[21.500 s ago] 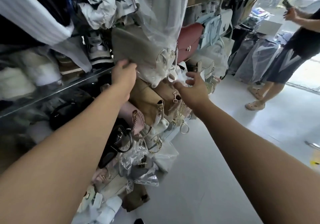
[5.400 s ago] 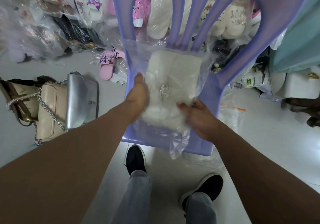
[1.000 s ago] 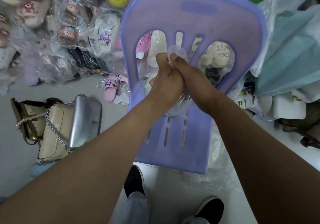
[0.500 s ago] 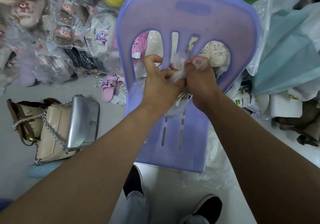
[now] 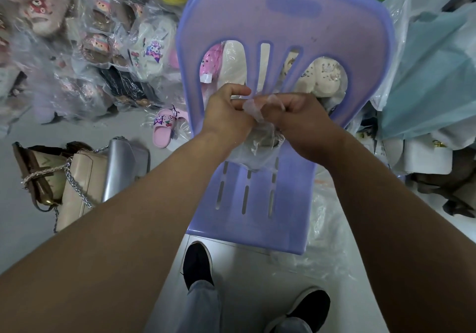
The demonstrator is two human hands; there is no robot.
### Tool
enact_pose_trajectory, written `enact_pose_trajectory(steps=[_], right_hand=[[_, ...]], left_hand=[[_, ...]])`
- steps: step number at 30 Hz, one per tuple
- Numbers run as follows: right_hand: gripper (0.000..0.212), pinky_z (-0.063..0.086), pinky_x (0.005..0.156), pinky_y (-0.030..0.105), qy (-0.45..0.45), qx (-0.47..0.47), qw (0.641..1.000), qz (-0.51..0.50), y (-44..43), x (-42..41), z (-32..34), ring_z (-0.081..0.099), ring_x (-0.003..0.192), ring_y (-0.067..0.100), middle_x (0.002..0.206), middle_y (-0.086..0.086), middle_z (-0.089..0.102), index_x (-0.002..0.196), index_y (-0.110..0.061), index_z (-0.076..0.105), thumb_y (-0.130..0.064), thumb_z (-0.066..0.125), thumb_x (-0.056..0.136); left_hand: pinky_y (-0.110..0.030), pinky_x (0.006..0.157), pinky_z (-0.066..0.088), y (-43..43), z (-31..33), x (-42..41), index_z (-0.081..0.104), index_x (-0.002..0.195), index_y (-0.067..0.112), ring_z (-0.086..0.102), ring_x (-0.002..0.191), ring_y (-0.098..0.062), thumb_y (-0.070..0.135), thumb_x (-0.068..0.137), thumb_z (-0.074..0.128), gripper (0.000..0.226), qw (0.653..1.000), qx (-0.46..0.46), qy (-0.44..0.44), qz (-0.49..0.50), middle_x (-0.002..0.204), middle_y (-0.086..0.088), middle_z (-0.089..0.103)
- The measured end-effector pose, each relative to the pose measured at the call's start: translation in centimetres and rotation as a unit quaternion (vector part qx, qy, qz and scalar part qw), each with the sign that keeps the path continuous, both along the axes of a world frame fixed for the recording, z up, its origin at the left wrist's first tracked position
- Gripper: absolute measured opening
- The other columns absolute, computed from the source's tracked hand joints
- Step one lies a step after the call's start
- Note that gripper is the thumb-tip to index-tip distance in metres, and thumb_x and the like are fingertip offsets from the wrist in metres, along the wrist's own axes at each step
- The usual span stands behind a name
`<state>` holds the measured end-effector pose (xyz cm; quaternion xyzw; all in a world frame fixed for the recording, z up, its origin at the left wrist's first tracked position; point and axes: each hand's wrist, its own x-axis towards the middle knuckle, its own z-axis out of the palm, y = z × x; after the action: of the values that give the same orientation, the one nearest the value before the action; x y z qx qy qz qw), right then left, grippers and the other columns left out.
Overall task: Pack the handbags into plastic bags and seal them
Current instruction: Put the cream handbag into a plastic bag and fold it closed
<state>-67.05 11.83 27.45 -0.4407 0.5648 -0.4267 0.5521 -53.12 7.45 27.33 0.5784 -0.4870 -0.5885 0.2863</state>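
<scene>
While the handbag (image 5: 253, 149) in its wrapping sits on the seat of the purple chair (image 5: 260, 203), mostly hidden under the wrists, the sealing step looks to be in hand: left hand (image 5: 228, 116) and right hand (image 5: 300, 122), fingers curled tight, both pinch the twisted neck of the plastic bag (image 5: 251, 107) between them. Next, I judge, that neck needs looping and drawing snug into a knot without tearing the thin film
</scene>
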Motion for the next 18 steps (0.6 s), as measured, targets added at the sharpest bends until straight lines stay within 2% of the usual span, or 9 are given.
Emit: enact_pose_trajectory(steps=[2,6,8,10,11,13,15,18], right_hand=[[0.02,0.058,0.088,0.027,0.005,-0.009,1.0,0.011,-0.1,-0.3,0.2,0.074,0.105,0.019,0.111,0.014,0.077,0.114,0.002,0.075,-0.003,0.069,0.096],[0.016,0.058,0.08,0.023,0.051,-0.033,0.998,-0.019,0.2,-0.1,0.1,0.076,0.092,0.013,0.098,0.007,0.079,0.104,-0.005,0.079,-0.002,0.077,0.088],[0.013,0.055,0.078,0.018,0.111,-0.062,0.991,-0.03,0.4,0.2,-0.3,0.072,0.088,0.004,0.095,0.0,0.076,0.098,-0.004,0.079,0.001,0.077,0.086],[0.01,0.052,0.078,0.019,0.208,-0.094,0.973,-0.039,0.3,0.5,-0.8,0.067,0.091,0.006,0.095,-0.002,0.068,0.09,-0.007,0.08,-0.002,0.079,0.081],[0.01,0.051,0.078,0.022,0.257,-0.111,0.959,-0.038,0.2,0.7,-1.1,0.064,0.091,0.01,0.094,-0.002,0.065,0.086,-0.012,0.077,-0.006,0.078,0.078],[0.012,0.044,0.067,0.024,0.322,-0.131,0.937,-0.045,0.1,1.0,-1.4,0.054,0.079,0.011,0.085,-0.004,0.057,0.082,-0.016,0.064,-0.011,0.073,0.077],[0.024,0.033,0.057,0.019,0.343,-0.134,0.927,-0.068,0.0,1.4,-1.4,0.042,0.067,0.006,0.075,-0.008,0.045,0.084,-0.016,0.048,-0.009,0.071,0.08],[0.024,0.031,0.057,0.013,0.349,-0.138,0.924,-0.072,0.1,1.6,-1.3,0.041,0.066,0.0,0.075,-0.013,0.041,0.087,-0.018,0.044,-0.009,0.066,0.081]], left_hand=[[-0.016,0.056,0.053,-0.2,-0.2,0.0,0.06,0.107,0.013,0.063,0.065,-0.008,-0.009,0.087,0.064,0.03,1.0,-0.013,-0.003,-0.003,0.081,0.0,0.067],[-0.021,0.066,0.056,-0.2,-0.8,0.4,0.063,0.091,0.017,0.068,0.069,-0.006,-0.013,0.085,0.06,0.031,0.996,-0.075,-0.034,-0.039,0.078,0.004,0.072],[-0.017,0.065,0.053,0.0,-0.8,0.7,0.064,0.091,0.014,0.067,0.064,0.001,-0.016,0.086,0.057,0.032,0.996,-0.074,-0.028,-0.039,0.077,0.004,0.071],[-0.012,0.064,0.051,0.1,-0.6,0.9,0.064,0.096,0.01,0.063,0.061,0.006,-0.017,0.086,0.056,0.03,0.997,-0.07,-0.026,-0.03,0.078,0.002,0.07],[-0.01,0.063,0.049,0.2,-0.4,0.9,0.064,0.098,0.009,0.062,0.061,0.007,-0.015,0.086,0.058,0.027,0.997,-0.07,-0.024,-0.028,0.079,0.002,0.068],[-0.008,0.062,0.048,0.2,-0.1,0.6,0.063,0.098,0.01,0.061,0.063,0.005,-0.011,0.088,0.061,0.023,0.996,-0.078,-0.03,-0.028,0.077,0.004,0.066],[-0.011,0.065,0.051,0.0,0.0,0.5,0.062,0.097,0.013,0.061,0.069,-0.002,-0.008,0.087,0.06,0.023,0.993,-0.102,-0.053,-0.037,0.076,0.006,0.064],[-0.019,0.071,0.053,0.0,-0.1,0.9,0.061,0.093,0.019,0.062,0.074,-0.008,-0.002,0.086,0.059,0.023,0.981,-0.148,-0.101,-0.079,0.078,0.009,0.063]])
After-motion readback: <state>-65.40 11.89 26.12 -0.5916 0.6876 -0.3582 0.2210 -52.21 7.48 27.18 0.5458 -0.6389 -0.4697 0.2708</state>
